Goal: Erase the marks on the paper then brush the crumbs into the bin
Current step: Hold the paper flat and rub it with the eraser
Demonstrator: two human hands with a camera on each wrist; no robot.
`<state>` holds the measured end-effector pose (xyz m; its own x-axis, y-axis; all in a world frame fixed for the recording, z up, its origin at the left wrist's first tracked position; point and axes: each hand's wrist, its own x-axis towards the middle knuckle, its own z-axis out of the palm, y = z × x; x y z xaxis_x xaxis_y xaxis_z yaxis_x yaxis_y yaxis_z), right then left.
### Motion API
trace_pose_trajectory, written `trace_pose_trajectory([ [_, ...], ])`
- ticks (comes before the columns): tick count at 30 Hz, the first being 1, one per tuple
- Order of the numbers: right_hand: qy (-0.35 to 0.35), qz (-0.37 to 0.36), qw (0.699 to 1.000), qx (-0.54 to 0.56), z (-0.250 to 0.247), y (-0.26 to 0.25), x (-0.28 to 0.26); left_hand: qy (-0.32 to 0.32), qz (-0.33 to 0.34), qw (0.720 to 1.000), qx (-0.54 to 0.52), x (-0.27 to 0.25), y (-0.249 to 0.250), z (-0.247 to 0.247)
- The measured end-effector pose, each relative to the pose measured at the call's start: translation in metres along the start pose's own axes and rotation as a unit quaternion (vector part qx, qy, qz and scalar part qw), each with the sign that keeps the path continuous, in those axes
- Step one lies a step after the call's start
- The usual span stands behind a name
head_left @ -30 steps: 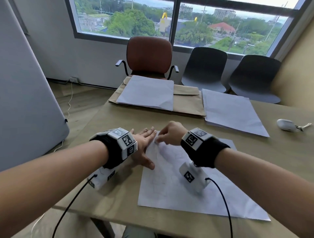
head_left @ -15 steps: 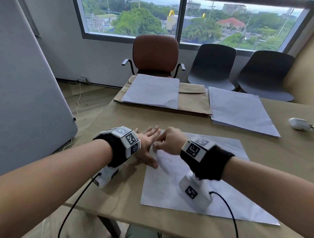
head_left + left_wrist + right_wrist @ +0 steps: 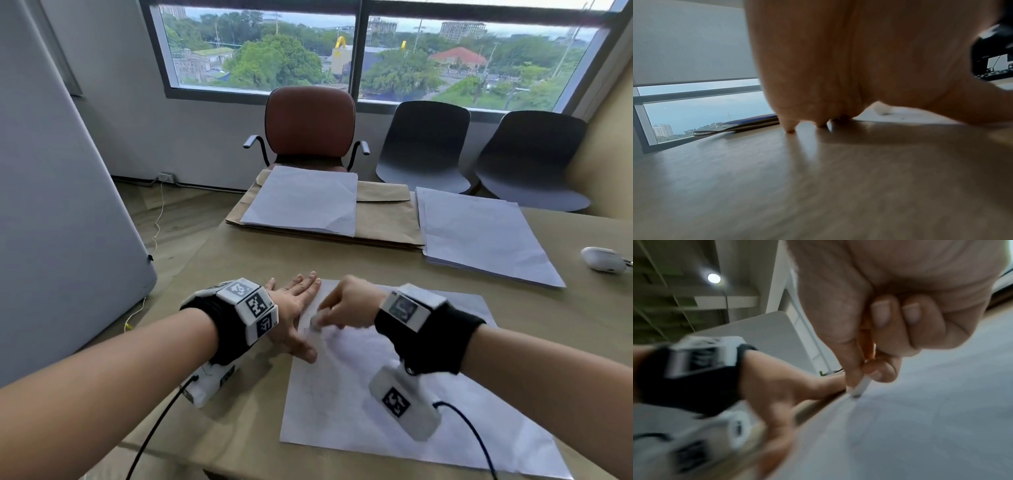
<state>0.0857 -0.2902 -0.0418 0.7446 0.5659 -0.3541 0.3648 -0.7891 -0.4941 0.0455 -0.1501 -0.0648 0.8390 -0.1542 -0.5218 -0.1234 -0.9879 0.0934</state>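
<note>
A big window (image 3: 359, 51) fills the top, with a brown chair (image 3: 310, 128) and two grey chairs (image 3: 424, 147) below it.

So I've got a white paper (image 3: 394, 394) lying flat near the front edge of the table (image 3: 212, 428), with faint pencil marks (image 3: 318, 387) barely showing on its left part. A small white eraser (image 3: 860, 388) stands tilted, its dirty tip touching the paper's left side.
</note>
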Motion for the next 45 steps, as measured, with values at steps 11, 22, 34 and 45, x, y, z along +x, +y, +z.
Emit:
trace_pose_trajectory([
  [11, -0.037, -0.013, 0.999, -0.006, 0.0, 0.0, -0.005, -0.016, -0.007, 1.0, 0.01, -0.001, 0.003, -0.003],
  [22, -0.047, -0.026, 0.998, -0.017, -0.005, 0.004, -0.003, -0.025, -0.012, 1.0, 0.01, 0.001, 0.002, -0.003],
  [34, -0.044, -0.022, 0.999, -0.012, -0.01, 0.01, 0.003, -0.016, -0.006, 1.0, -0.003, 0.0, 0.002, -0.002],
  [45, -0.026, -0.026, 0.999, -0.006, -0.011, 0.014, 0.004, -0.021, -0.006, 1.0, 0.001, 0.001, 0.001, -0.002],
])
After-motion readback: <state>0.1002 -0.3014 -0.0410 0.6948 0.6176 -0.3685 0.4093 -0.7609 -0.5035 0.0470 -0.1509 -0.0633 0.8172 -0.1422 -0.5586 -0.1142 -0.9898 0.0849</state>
